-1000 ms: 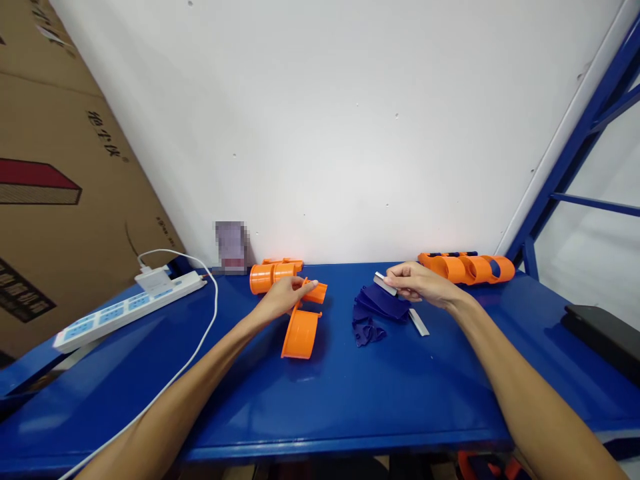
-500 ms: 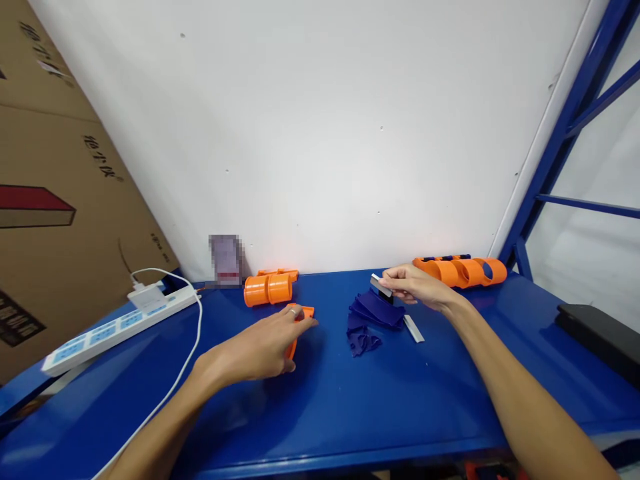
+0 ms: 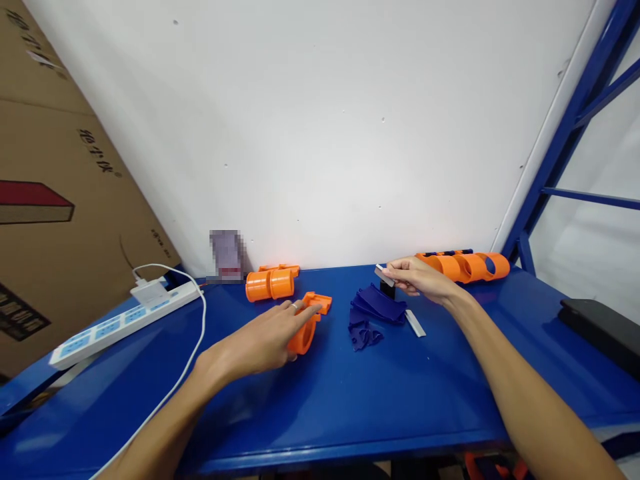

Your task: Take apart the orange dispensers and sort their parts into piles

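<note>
Holding orange ring bracket in L hand, w/ curled grip; pinching grey strip in R hand, w/ narrow grip, nr navy pcs.

Table, across the lower half of the frame, with the wall behind it and the carton at upper left. On the table, left to right: power strip, with the adapter plugged in near its far end; paired rings, near the wall; ring-shaped part, in front of these; stacked plates, right of centre, with the block behind and the loose strip just right; tube row, near the wall; case, at the right edge
</note>
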Tool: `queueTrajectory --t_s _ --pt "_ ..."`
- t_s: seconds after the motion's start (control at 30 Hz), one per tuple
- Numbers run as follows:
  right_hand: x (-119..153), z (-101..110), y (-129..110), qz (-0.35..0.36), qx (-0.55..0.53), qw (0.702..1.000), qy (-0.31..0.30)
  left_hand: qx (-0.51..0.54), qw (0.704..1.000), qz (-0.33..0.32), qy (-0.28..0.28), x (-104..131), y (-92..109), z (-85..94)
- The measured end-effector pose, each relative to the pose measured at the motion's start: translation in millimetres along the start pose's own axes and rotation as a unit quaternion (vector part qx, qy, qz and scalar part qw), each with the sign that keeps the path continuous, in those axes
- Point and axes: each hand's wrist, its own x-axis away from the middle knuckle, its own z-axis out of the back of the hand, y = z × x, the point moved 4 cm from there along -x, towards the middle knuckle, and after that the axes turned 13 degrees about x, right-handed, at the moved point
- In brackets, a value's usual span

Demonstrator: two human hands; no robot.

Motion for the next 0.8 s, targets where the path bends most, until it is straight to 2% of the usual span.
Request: queueTrajectory --t_s 0.13,0.23,0.37,0.43,0.5,0.57,0.63,0.7,0.8 --pt "0 -2 -3 -0.003 0.006 1.0 0.003 -0.102 0.993 -0.016 0.048 -25 6 -14.1" --pt "-1 0 -3 -0.003 -0.002 1.0 0.019 -0.183 0.977 -0.006 0.107 -39 -5 -17.8" --pt "-1 16 4 -0.011 -0.018 0.994 0.11 -0.197 0.97 -0.012 0.145 -48 -27 -20.1" --pt "0 29 11 -0.027 0.011 0.984 0.176 -0.186 0.97 -0.012 0.154 -51 -36 -20.2" --pt "4 41 16 -0.053 0.065 0.973 0.214 -0.175 0.971 -0.005 0.163 -52 -44 -19.6" --pt "9 47 18 -0.072 0.112 0.973 0.19 -0.162 0.971 0.006 0.175 -54 -52 -18.1" --pt "12 43 17 -0.069 0.133 0.983 0.108 -0.147 0.971 0.015 0.188 -54 -58 -16.4" --pt "13 32 12 -0.052 0.142 0.988 0.019 -0.134 0.972 0.019 0.194 -54 -64 -15.8" --pt "8 8 5 -0.012 0.169 0.984 -0.051 -0.141 0.971 0.026 0.19 -54 -68 -17.1"
